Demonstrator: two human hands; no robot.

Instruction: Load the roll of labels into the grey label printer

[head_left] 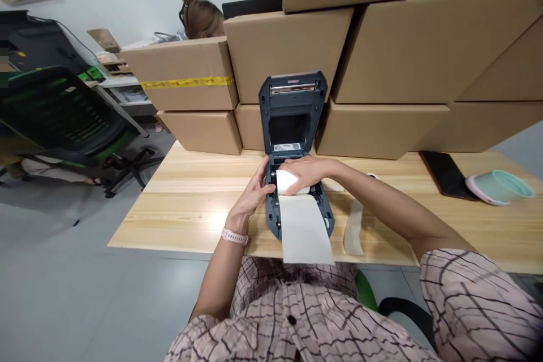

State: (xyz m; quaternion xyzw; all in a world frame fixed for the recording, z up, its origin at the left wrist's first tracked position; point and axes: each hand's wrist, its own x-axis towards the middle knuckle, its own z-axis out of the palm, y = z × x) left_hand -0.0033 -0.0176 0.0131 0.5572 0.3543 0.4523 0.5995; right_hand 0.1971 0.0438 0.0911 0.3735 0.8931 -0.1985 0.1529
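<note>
A dark grey label printer (292,110) stands on the wooden table with its lid raised. Inside its bay lies a white label roll (285,181), from which a wide strip (306,232) runs forward over the printer's front and past the table edge. My right hand (303,172) is closed over the top of the roll, fingers wrapped round it. At the printer's left side, my left hand (257,189) rests against the housing, with the thumb over the rim beside the roll and the fingers stretched along the outside.
Cardboard boxes (386,56) are stacked behind the printer. Right of it a narrow paper strip (354,229) lies under my forearm. Farther right are a black phone (448,175) and a mint-green cup (500,186). A person's head (202,17) shows behind the boxes; an office chair (63,107) stands left.
</note>
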